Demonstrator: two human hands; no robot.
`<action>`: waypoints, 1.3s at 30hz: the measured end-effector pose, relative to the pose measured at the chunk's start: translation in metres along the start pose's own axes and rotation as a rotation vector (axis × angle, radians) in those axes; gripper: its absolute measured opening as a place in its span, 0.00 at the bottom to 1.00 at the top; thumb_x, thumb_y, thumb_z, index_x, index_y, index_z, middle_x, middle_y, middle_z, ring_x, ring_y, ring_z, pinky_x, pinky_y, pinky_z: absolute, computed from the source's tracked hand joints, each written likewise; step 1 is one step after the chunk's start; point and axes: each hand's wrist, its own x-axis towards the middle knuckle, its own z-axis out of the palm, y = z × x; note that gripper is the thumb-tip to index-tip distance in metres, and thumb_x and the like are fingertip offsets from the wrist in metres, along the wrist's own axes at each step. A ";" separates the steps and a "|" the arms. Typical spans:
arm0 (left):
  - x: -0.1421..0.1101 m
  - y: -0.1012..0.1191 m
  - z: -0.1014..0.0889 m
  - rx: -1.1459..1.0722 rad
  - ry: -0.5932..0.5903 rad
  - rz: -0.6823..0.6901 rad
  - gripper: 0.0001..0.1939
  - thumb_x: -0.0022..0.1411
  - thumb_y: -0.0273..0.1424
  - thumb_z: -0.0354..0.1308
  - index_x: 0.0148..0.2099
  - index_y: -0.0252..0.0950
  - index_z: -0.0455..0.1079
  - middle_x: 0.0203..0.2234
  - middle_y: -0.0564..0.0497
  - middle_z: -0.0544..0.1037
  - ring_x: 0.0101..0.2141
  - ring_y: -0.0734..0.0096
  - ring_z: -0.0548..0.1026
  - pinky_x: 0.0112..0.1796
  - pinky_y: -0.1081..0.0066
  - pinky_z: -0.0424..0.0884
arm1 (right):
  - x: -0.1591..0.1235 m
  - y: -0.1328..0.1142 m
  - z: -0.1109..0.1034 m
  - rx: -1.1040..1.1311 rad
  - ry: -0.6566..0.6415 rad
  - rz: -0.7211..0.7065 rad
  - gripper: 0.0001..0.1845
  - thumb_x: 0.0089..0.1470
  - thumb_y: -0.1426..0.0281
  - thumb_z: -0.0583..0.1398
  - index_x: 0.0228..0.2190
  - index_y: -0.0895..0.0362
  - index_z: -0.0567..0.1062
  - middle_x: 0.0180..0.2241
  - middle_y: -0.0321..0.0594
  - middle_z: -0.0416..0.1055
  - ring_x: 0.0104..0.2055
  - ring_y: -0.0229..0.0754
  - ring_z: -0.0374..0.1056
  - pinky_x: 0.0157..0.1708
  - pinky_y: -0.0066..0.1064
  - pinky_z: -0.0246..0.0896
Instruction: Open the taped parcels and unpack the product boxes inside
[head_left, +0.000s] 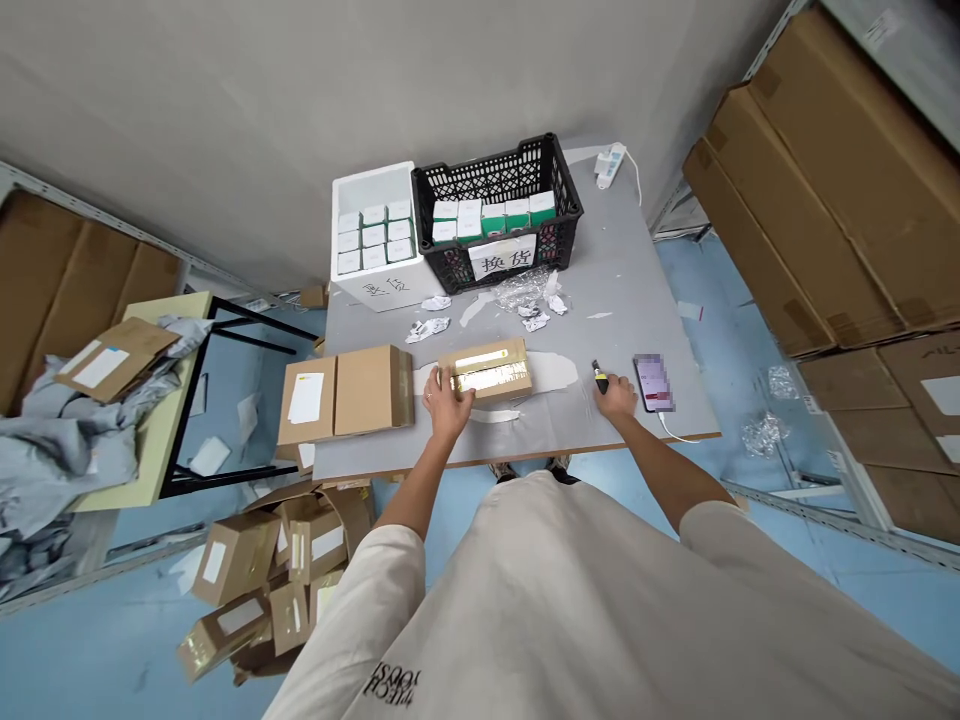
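Observation:
My left hand [448, 405] rests on the left end of a taped cardboard box [491, 362], its fingers curled over the near corner. Shiny clear tape runs along the box's top. On the right, my right hand [616, 396] is closed around a yellow and black box cutter [600, 377], the tip pointing away from me. Just right of that hand lies a phone [651, 383] with a white cable. Two larger cardboard boxes [364, 390] stand side by side to the left of my left hand.
A white foam box [386, 290] and a black plastic crate [499, 250], both holding small green-white boxes, stand at the back. Crumpled paper [429, 328] and plastic wrap [517, 288] lie before them. Cardboard boxes [240, 555] are piled on the floor; a power strip [609, 165] sits back right.

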 end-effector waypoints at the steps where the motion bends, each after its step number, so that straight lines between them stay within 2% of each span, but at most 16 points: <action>1: 0.002 -0.002 0.000 -0.014 0.005 -0.047 0.40 0.63 0.46 0.61 0.72 0.39 0.56 0.71 0.34 0.54 0.69 0.35 0.54 0.63 0.38 0.55 | 0.001 -0.011 -0.003 0.036 0.012 -0.033 0.26 0.59 0.62 0.59 0.56 0.60 0.73 0.54 0.61 0.69 0.58 0.63 0.64 0.56 0.55 0.61; 3: 0.006 -0.005 0.000 -0.056 -0.011 -0.089 0.43 0.60 0.47 0.63 0.72 0.39 0.55 0.69 0.34 0.58 0.66 0.34 0.58 0.62 0.38 0.59 | 0.003 -0.039 -0.011 0.148 0.011 -0.156 0.23 0.61 0.63 0.56 0.54 0.59 0.75 0.53 0.58 0.70 0.56 0.60 0.67 0.57 0.52 0.62; 7: 0.013 -0.011 0.003 -0.146 -0.027 -0.049 0.42 0.59 0.45 0.65 0.71 0.39 0.57 0.65 0.36 0.63 0.63 0.38 0.62 0.60 0.44 0.64 | -0.002 -0.105 -0.027 0.433 -0.052 -0.388 0.21 0.63 0.62 0.54 0.53 0.55 0.76 0.51 0.49 0.73 0.45 0.48 0.73 0.52 0.42 0.68; 10: 0.013 -0.008 0.008 -0.185 -0.027 -0.003 0.42 0.58 0.45 0.66 0.70 0.39 0.58 0.64 0.35 0.63 0.62 0.38 0.63 0.60 0.45 0.64 | -0.015 -0.144 -0.036 0.549 -0.085 -0.446 0.22 0.62 0.61 0.55 0.54 0.53 0.75 0.54 0.47 0.74 0.46 0.46 0.74 0.51 0.40 0.70; 12: 0.012 -0.004 0.012 -0.205 -0.038 0.044 0.43 0.58 0.46 0.66 0.70 0.37 0.58 0.64 0.35 0.62 0.63 0.38 0.63 0.60 0.46 0.64 | -0.023 -0.157 -0.040 0.574 -0.088 -0.447 0.22 0.61 0.62 0.56 0.54 0.54 0.74 0.55 0.48 0.74 0.46 0.46 0.74 0.50 0.40 0.71; 15: 0.011 -0.001 0.016 -0.247 -0.043 0.119 0.42 0.59 0.43 0.65 0.70 0.37 0.57 0.65 0.35 0.63 0.64 0.41 0.62 0.63 0.46 0.61 | -0.033 -0.162 -0.047 0.547 -0.052 -0.420 0.22 0.59 0.65 0.56 0.53 0.55 0.75 0.55 0.49 0.74 0.46 0.47 0.74 0.50 0.41 0.72; 19: 0.013 -0.013 0.017 -0.341 -0.064 0.199 0.36 0.65 0.38 0.59 0.71 0.38 0.55 0.66 0.38 0.65 0.66 0.48 0.62 0.65 0.48 0.59 | -0.040 -0.157 -0.051 0.506 -0.025 -0.397 0.22 0.57 0.66 0.57 0.52 0.53 0.76 0.55 0.48 0.74 0.48 0.48 0.75 0.52 0.43 0.72; 22: 0.013 -0.025 0.017 -0.462 -0.092 0.166 0.35 0.67 0.38 0.57 0.72 0.40 0.52 0.66 0.39 0.65 0.65 0.51 0.65 0.62 0.51 0.65 | -0.042 -0.156 -0.049 0.527 -0.024 -0.379 0.21 0.56 0.66 0.58 0.51 0.53 0.76 0.55 0.47 0.74 0.48 0.48 0.75 0.54 0.44 0.70; 26: 0.012 -0.028 0.019 -0.594 -0.061 0.050 0.42 0.63 0.36 0.62 0.73 0.40 0.47 0.65 0.37 0.64 0.61 0.55 0.70 0.55 0.57 0.74 | -0.037 -0.164 -0.050 0.658 -0.002 -0.323 0.22 0.55 0.64 0.58 0.51 0.54 0.75 0.55 0.49 0.74 0.52 0.50 0.73 0.56 0.46 0.69; 29: 0.011 -0.027 0.019 -0.595 -0.046 0.037 0.39 0.62 0.35 0.63 0.71 0.40 0.52 0.62 0.39 0.68 0.61 0.56 0.70 0.56 0.57 0.73 | -0.026 -0.177 -0.057 0.795 0.036 -0.288 0.27 0.56 0.63 0.57 0.57 0.56 0.70 0.54 0.53 0.75 0.55 0.51 0.72 0.57 0.48 0.68; 31: 0.010 -0.028 0.017 -0.565 -0.048 0.055 0.35 0.61 0.35 0.63 0.68 0.41 0.57 0.60 0.41 0.71 0.60 0.55 0.72 0.57 0.55 0.72 | -0.017 -0.185 -0.062 0.814 0.058 -0.315 0.31 0.57 0.62 0.56 0.61 0.56 0.66 0.56 0.55 0.73 0.57 0.50 0.71 0.58 0.48 0.67; 33: 0.009 -0.030 0.016 -0.513 -0.042 0.066 0.31 0.62 0.36 0.63 0.65 0.41 0.61 0.59 0.43 0.73 0.59 0.53 0.73 0.59 0.53 0.70 | -0.008 -0.191 -0.067 0.727 0.034 -0.402 0.30 0.60 0.61 0.54 0.62 0.54 0.66 0.61 0.53 0.69 0.60 0.50 0.69 0.60 0.48 0.66; 36: 0.007 -0.034 0.017 -0.438 -0.040 0.106 0.27 0.64 0.37 0.61 0.64 0.41 0.63 0.59 0.42 0.74 0.60 0.51 0.72 0.58 0.51 0.69 | 0.004 -0.191 -0.071 0.441 -0.078 -0.529 0.29 0.64 0.60 0.51 0.63 0.53 0.69 0.66 0.49 0.65 0.67 0.53 0.61 0.64 0.51 0.59; 39: 0.007 -0.035 0.019 -0.395 -0.051 0.168 0.27 0.67 0.39 0.58 0.66 0.41 0.63 0.62 0.40 0.70 0.63 0.50 0.69 0.58 0.52 0.69 | 0.013 -0.186 -0.073 0.164 -0.183 -0.545 0.30 0.66 0.56 0.50 0.64 0.52 0.69 0.67 0.47 0.65 0.69 0.58 0.58 0.66 0.56 0.54</action>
